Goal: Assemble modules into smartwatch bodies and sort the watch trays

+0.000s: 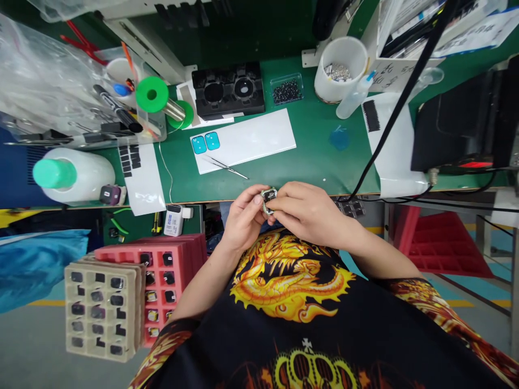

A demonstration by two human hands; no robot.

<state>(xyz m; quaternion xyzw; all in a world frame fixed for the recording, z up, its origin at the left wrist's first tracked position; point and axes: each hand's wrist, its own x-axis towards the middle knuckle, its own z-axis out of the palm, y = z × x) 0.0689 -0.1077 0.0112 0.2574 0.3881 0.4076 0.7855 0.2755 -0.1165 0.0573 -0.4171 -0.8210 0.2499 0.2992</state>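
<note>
Black, pale-rimmed device [268, 196] held in left hand [242, 220] fingers; right hand [310, 209] fingers touching it, grip unclear.

A black shirt [365, 329] bears a yellow-orange dragon [292, 294]; below the dragon, a yellow crown [316, 373] under a pale cross [307, 345]; either side, red-gold patterned sleeves [436, 308].

The person's left hand [246, 217] and right hand [306, 210] hold a small squarish pale-and-black part [268, 199] on the near side of a long white rectangular sheet [259, 132]. Silver metal tweezers [232, 170] cross the sheet's near edge, two rounded turquoise squares [212, 141] lie on its left end, and a black plastic tray [228, 93] sits beyond it.
</note>
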